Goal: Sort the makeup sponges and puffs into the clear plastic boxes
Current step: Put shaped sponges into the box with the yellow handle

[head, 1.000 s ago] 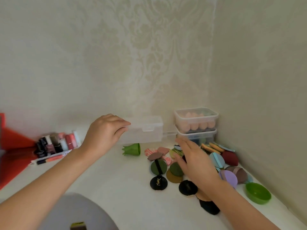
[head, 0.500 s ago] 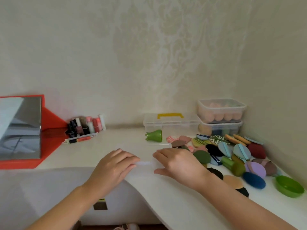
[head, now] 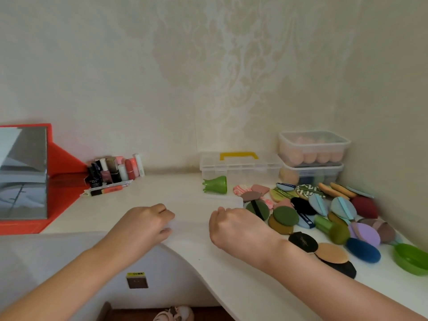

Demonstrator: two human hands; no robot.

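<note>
A small clear plastic box [head: 203, 209] lies on the white table near its front edge, faint against the surface. My left hand [head: 143, 225] curls around its left end and my right hand [head: 236, 228] grips its right end. Right of my right hand spreads a pile of puffs and sponges: green round puffs [head: 285, 215], a black puff [head: 302, 241], a tan puff [head: 331, 253], a dark blue sponge [head: 362, 250], a lilac puff [head: 367, 234] and a dark red sponge [head: 364, 206]. Two stacked lidded clear boxes [head: 312, 147] in the far right corner hold peach sponges.
A clear case with a yellow handle [head: 239, 164] stands against the back wall, a green cup-shaped holder [head: 215, 184] on its side before it. A green bowl [head: 411, 259] sits at the right edge. Cosmetics bottles [head: 115, 170] and a red-framed mirror [head: 23, 172] stand at the left.
The clear box came down from the back of the table, where my left hand held it raised, to the front edge. Both hands now hold its ends. The view shifted left.
</note>
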